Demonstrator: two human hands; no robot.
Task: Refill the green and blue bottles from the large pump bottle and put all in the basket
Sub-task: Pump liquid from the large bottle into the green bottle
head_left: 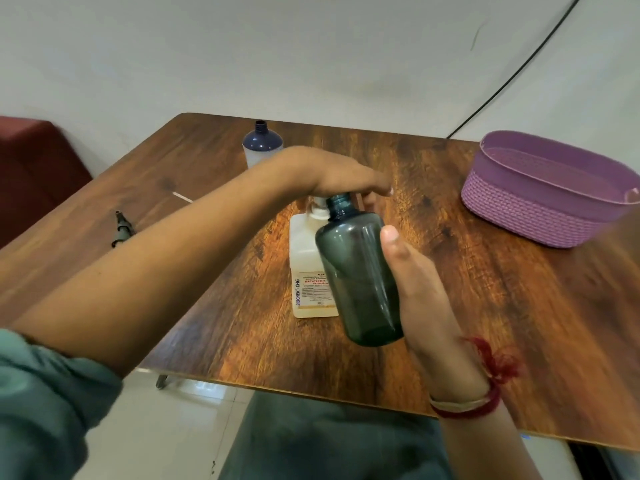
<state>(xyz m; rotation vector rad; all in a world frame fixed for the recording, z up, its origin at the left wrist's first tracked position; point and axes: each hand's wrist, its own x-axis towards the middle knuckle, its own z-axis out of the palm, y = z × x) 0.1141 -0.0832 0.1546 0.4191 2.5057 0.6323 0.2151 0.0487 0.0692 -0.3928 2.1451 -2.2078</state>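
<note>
My right hand [419,282] grips the dark green bottle [356,271], uncapped and tilted, with its open neck up against the pump head of the large white pump bottle [308,271] in the middle of the table. My left hand [343,176] lies flat on top of the pump, fingers straight, and hides the nozzle. The blue bottle [262,143] stands uncapped at the table's far edge, behind my left wrist. The purple basket [540,209] sits at the right and looks empty.
A dark spray cap [122,227] lies on the wooden table [502,306] at the left, with a thin pale stick [182,197] beyond it. A dark red seat [34,168] stands left of the table. A black cable [519,71] runs down the wall.
</note>
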